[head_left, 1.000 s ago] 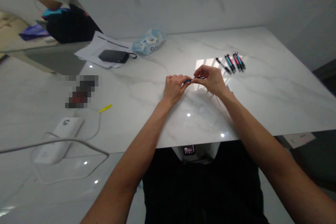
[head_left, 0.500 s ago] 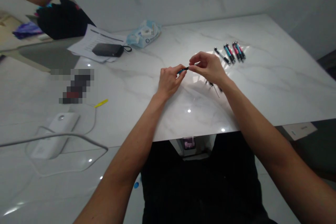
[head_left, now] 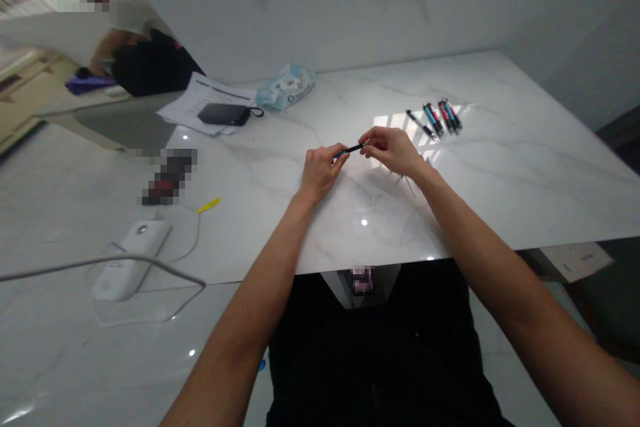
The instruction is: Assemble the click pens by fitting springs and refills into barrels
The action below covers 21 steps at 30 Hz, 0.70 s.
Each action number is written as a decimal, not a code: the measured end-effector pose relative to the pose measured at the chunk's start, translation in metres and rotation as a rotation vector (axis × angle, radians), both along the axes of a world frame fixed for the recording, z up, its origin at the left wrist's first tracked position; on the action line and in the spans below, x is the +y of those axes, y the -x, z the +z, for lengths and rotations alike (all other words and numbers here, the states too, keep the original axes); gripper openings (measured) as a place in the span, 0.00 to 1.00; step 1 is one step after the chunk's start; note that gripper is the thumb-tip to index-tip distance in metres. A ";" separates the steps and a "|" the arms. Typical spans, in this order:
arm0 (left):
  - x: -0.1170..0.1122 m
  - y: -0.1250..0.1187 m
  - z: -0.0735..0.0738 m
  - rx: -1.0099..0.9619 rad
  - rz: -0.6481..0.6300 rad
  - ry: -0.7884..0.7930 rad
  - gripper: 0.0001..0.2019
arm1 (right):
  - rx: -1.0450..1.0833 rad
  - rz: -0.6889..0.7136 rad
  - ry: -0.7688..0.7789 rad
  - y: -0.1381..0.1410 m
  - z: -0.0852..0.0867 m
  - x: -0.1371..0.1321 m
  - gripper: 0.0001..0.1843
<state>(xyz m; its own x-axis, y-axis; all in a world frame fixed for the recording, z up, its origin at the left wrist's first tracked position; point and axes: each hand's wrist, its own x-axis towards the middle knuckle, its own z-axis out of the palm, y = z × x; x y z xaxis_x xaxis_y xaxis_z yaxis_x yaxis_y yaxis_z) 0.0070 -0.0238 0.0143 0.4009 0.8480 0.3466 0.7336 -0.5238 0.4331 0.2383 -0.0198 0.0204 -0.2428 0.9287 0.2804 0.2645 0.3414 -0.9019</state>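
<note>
A pen with a blue section and a black section (head_left: 355, 148) is stretched between my two hands above the marble-patterned table (head_left: 280, 213). My left hand (head_left: 320, 172) is closed on its blue end, thumb against the fingers. At the black end, my right hand (head_left: 393, 151) pinches with thumb and fingertips; whether it grips the pen itself or a small part at its tip is too small to tell. Beneath my right wrist lies a thin rod (head_left: 410, 187), partly hidden with other small pieces. Just beyond that hand lie a black-and-silver pen (head_left: 421, 124) and several blue and pink pens (head_left: 444, 117).
Papers (head_left: 186, 103) with a black pouch (head_left: 224, 114) on them lie at the back left, beside a pack of wipes (head_left: 286, 88). A white power bank (head_left: 133, 260), a grey cable (head_left: 165, 265) and a yellow tag (head_left: 209, 205) are left. Another person (head_left: 133, 37) sits beyond.
More of the pen's black section shows between my hands, which are slightly farther apart. The camera view has tilted up, so the table things appear lower.
</note>
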 end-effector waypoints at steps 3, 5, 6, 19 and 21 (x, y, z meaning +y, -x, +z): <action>-0.002 0.001 -0.003 0.050 0.034 -0.018 0.19 | -0.082 -0.001 0.011 0.000 -0.002 0.000 0.20; -0.003 0.000 -0.005 0.069 0.039 -0.036 0.19 | -0.166 -0.024 -0.004 0.000 -0.001 -0.001 0.23; -0.004 -0.001 -0.006 0.074 0.035 -0.043 0.19 | -0.196 -0.038 -0.016 0.000 -0.001 -0.001 0.25; 0.003 -0.001 0.002 0.052 -0.037 -0.017 0.21 | -0.106 -0.044 -0.105 -0.001 0.000 0.001 0.20; 0.003 0.000 0.002 0.058 -0.048 -0.013 0.20 | -0.149 -0.051 -0.082 -0.001 0.001 0.000 0.21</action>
<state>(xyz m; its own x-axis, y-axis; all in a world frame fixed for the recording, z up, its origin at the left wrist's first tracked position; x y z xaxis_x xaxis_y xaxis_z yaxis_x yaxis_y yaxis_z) 0.0072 -0.0206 0.0162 0.4609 0.8228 0.3324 0.7308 -0.5644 0.3839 0.2391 -0.0198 0.0210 -0.2403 0.9164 0.3202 0.4121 0.3950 -0.8211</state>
